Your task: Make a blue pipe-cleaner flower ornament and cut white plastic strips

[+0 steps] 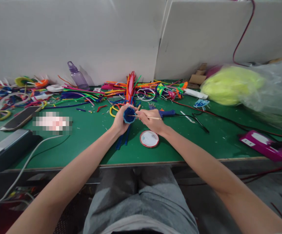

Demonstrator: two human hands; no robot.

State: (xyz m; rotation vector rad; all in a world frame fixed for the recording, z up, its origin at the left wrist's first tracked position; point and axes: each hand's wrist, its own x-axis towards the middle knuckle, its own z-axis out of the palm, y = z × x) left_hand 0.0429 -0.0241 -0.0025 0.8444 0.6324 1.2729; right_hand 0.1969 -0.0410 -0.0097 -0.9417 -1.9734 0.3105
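In the head view my left hand (119,122) is closed around a small blue cup-shaped piece (128,114), its opening turned toward me. A thin wooden stick (157,118) is pinched in my right hand (152,121); one end reaches into the blue piece. Below my right hand lies a round white lid (149,139) with a red rim. Blue strips (127,138) lie on the table under my left hand. Just beyond my right hand is a blue-handled tool that looks like a glue gun (168,113).
Bundles of coloured pipe cleaners (82,95) line the back, near a purple bottle (79,76). Yellow-green material in clear plastic (233,85) and a magenta power strip (265,144) are at right. At left lie a dark case (11,152) and a phone-like slab (20,118).
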